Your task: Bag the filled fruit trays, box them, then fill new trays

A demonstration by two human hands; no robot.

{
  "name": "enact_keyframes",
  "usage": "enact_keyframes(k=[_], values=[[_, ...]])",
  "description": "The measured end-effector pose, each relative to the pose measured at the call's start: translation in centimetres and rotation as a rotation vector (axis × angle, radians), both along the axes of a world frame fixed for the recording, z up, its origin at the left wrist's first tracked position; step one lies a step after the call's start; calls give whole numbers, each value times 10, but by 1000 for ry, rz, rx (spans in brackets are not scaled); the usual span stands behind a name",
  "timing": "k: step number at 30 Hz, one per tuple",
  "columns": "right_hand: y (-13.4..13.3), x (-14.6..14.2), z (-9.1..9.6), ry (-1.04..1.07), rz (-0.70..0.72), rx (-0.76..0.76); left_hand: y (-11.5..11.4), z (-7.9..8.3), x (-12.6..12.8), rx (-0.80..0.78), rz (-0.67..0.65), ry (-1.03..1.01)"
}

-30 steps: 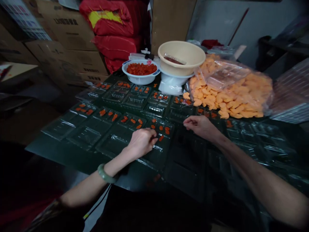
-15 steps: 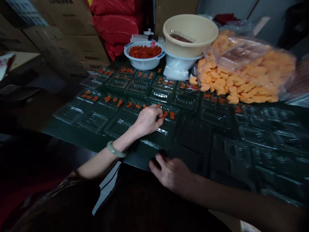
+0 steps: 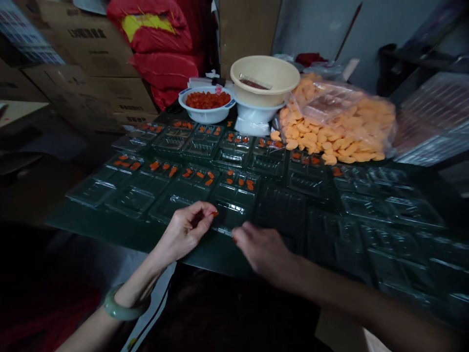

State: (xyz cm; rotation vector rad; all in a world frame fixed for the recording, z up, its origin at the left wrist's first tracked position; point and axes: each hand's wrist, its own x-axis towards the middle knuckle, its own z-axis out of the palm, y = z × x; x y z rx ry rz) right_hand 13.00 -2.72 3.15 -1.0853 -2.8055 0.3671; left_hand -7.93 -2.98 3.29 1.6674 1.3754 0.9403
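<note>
My left hand [image 3: 190, 227], a pale green bangle [image 3: 122, 305] on its wrist, pinches a small orange-red piece [image 3: 214, 213] between thumb and forefinger. It hovers over the front edge of a clear plastic tray [image 3: 234, 193] whose upper compartments hold several such pieces. My right hand [image 3: 266, 252] is just to the right, fingers curled together and slightly blurred; whatever may be in them is hidden. More clear trays [image 3: 137, 193] lie in rows on the dark table [image 3: 216, 259], many with orange-red pieces in their small far compartments.
Behind the trays stands a white basin [image 3: 207, 115] full of orange-red pieces. Beside it, a cream basin [image 3: 264, 73] sits on another bowl. A large plastic bag of pale orange slices [image 3: 340, 127] spills at the right back. Cardboard boxes [image 3: 106, 71] and red bundles [image 3: 164, 68] are stacked beyond.
My left hand has drawn back from the tray's upper compartments toward me, now showing an orange-red piece in its pinch. My right hand has moved slightly, its fingers more closed. The camera view has shifted.
</note>
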Motion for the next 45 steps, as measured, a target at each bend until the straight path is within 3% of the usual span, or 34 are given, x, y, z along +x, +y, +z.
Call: enact_keyframes(k=[4, 7, 10, 16, 25, 29, 32, 35, 38, 40, 45], values=[[61, 37, -2, 384, -449, -11, 10, 4, 20, -1, -56, -62], [100, 55, -19, 603, -561, -103, 14, 1, 33, 13, -69, -92], [119, 66, -28, 690, -578, -162, 18, -1, 40, 22, -75, -135], [116, 93, -12, 557, -633, -111, 42, 0, 63, 76, -130, -90], [107, 107, -17, 350, -611, -121, 97, -27, 126, 260, -258, 468], [104, 106, -18, 296, -625, -108, 104, -29, 128, 275, -289, 501], [106, 102, -18, 277, -612, -111, 107, -23, 122, 292, -237, 442], [109, 102, -13, 547, -720, -275, 108, -16, 121, 287, -194, 353], [110, 106, -3, 1011, -919, -708, 104, -9, 134, 318, -213, 230], [106, 107, 3, 1233, -980, -921, 99, -5, 148, 368, -266, 160], [94, 104, 3, 1416, -951, -978, 92, -6, 176, 524, -360, 299]])
